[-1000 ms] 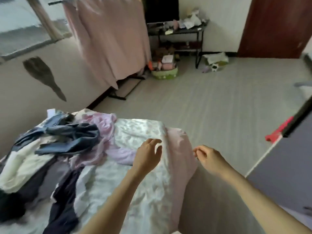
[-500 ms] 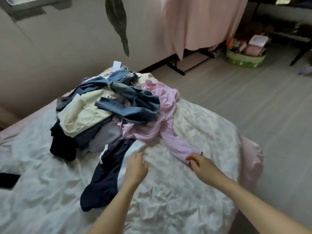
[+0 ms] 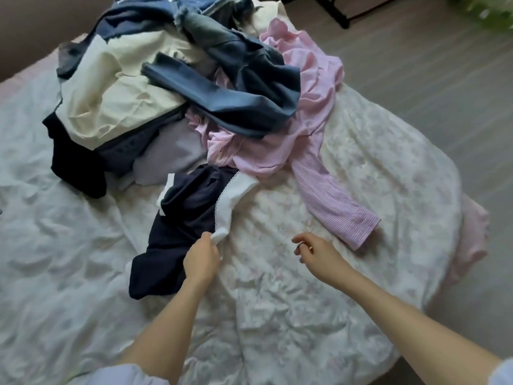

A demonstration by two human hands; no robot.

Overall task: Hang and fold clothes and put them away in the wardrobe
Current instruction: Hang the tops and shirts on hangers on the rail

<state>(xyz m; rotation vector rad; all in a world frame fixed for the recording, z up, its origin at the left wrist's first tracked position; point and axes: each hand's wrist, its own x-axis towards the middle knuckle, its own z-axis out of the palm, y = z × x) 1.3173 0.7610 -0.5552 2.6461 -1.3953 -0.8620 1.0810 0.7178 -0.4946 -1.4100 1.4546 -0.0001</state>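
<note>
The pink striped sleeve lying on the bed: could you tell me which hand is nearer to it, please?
Right. The right hand hovers just beside the pink striped sleeve, near its cuff, holding nothing. The left hand is further off, pinching the white lace-trimmed cloth.

No legible text, label, brand, number or sign appears in the head view. A small white tag (image 3: 166, 194) is attached to the edge of the dark navy garment (image 3: 177, 223), but no print can be made out on it.
</note>
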